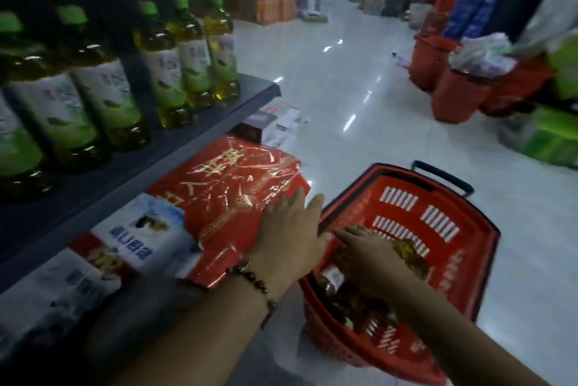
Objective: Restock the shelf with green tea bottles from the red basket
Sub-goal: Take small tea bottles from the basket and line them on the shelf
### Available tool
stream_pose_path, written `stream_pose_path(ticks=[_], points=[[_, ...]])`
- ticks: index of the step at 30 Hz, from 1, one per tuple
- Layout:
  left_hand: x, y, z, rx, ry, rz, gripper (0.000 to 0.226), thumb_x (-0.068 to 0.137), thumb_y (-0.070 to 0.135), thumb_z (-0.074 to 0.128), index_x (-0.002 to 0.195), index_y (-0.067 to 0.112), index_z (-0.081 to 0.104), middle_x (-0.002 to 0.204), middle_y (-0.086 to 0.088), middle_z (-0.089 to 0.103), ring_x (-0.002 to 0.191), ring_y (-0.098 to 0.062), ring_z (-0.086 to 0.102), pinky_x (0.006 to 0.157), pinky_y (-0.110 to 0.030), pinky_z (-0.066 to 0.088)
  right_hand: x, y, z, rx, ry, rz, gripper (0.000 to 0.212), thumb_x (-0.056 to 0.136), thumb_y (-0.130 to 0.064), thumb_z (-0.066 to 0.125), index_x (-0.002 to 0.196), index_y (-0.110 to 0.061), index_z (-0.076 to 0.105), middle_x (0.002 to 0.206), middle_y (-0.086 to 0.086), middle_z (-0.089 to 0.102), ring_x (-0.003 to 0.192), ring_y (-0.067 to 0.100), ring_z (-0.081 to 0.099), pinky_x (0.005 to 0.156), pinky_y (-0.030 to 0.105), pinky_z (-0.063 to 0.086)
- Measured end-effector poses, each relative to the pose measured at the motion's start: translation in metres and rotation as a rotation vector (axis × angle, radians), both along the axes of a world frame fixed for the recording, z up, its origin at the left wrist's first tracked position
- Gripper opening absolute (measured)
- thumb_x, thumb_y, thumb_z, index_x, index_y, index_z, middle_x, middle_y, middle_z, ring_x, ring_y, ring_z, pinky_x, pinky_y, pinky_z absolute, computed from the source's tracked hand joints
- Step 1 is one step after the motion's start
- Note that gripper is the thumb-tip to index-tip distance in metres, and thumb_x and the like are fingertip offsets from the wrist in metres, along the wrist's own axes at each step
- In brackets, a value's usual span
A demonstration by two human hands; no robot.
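The red basket (463, 229) is seen on the floor at lower right of the frame, and bottles (331, 279) are glimpsed lying in its near end under the right hand (369, 254), whose grip cannot be told through the blur. The left hand (291, 229) is spread flat, fingers released, against a red pack (237, 185) beside the basket. More bottles (103, 94) are lined upright on the shelf (187, 141) at upper left.

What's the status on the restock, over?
Left hand open, flat by the red basket rim. Right hand down inside among bottles, grip unclear. Shelf part stocked. Nothing blocking.
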State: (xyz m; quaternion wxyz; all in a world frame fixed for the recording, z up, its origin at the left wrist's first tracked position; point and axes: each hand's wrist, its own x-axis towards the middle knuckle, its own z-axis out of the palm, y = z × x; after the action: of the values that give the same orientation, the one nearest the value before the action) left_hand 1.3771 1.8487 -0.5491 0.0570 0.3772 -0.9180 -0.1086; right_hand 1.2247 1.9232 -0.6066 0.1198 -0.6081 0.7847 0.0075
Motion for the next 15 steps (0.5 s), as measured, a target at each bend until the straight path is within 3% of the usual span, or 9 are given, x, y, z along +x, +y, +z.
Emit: stream_pose_path(ticks=[4, 9, 12, 15], points=[[-0.025, 0.016, -0.037, 0.035, -0.116, -0.083, 0.065, 0.094, 0.050, 0.051, 0.149, 0.024, 0.028, 0.151, -0.008, 0.037, 0.135, -0.028, 0.038, 0.111, -0.043, 0.033, -0.025, 0.018, -0.042, 0.087, -0.048, -0.088, 0.056, 0.092, -0.035, 0.060, 0.144, -0.022, 0.045, 0.146, 0.001, 0.049, 0.134, 0.022, 0.044, 0.109, 0.034, 0.037], [-0.031, 0.018, -0.056, 0.015, -0.191, -0.144, 0.064, 0.095, 0.049, 0.050, 0.149, 0.023, 0.027, 0.155, -0.010, 0.032, 0.141, -0.029, 0.032, 0.116, -0.048, 0.029, -0.017, 0.018, -0.101, 0.352, -0.259, -0.216, 0.035, 0.094, -0.043, 0.056, 0.124, -0.026, 0.059, 0.120, -0.001, 0.065, 0.102, 0.015, 0.064, 0.085, 0.031, 0.054], [-0.028, 0.013, -0.062, 0.027, -0.236, -0.148, 0.066, 0.096, 0.048, 0.051, 0.151, 0.022, 0.025, 0.156, -0.012, 0.030, 0.142, -0.029, 0.030, 0.117, -0.046, 0.027, -0.006, 0.018, -0.122, 0.530, -0.303, -0.264, 0.035, 0.098, -0.035, 0.052, 0.126, -0.015, 0.060, 0.119, 0.005, 0.064, 0.105, 0.020, 0.061, 0.089, 0.032, 0.050], [-0.023, 0.010, -0.067, 0.057, -0.256, -0.144, 0.065, 0.096, 0.047, 0.052, 0.150, 0.022, 0.025, 0.155, -0.012, 0.030, 0.141, -0.029, 0.032, 0.115, -0.045, 0.029, -0.001, 0.021, -0.133, 0.554, -0.284, -0.283, 0.033, 0.100, -0.025, 0.049, 0.127, -0.009, 0.059, 0.125, 0.010, 0.062, 0.114, 0.024, 0.059, 0.096, 0.032, 0.048]])
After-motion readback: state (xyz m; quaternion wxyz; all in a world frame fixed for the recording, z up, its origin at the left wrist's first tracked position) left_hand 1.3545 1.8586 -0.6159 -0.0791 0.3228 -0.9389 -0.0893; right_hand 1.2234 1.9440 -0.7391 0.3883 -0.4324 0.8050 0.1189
